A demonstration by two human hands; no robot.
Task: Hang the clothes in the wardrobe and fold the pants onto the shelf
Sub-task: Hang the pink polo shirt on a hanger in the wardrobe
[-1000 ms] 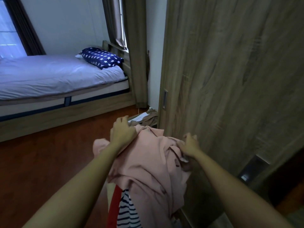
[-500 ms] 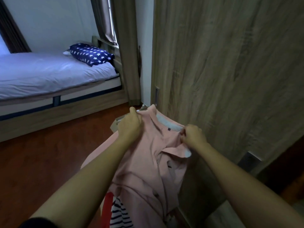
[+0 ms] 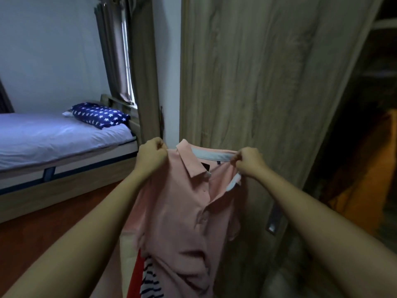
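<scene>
I hold a pink polo shirt (image 3: 182, 207) up by its shoulders in front of the wooden wardrobe door (image 3: 268, 82). My left hand (image 3: 151, 157) pinches the left shoulder and my right hand (image 3: 249, 161) pinches the right shoulder beside the collar. The collar faces me and the shirt's body hangs down. Below it show a red garment (image 3: 136, 278) and a striped garment (image 3: 150, 282). To the right, the wardrobe's dark inside (image 3: 369, 125) stands open with something orange (image 3: 365, 179) in it.
A bed (image 3: 53, 138) with a star-patterned blue pillow (image 3: 101, 115) stands at the left on a reddish wooden floor (image 3: 43, 233). Curtains (image 3: 137, 61) hang by the window behind it. A recessed handle (image 3: 274, 220) sits low on the wardrobe door.
Both hands have lifted the pink shirt and spread it out by its shoulders. The view has swung right, showing the open wardrobe interior.
</scene>
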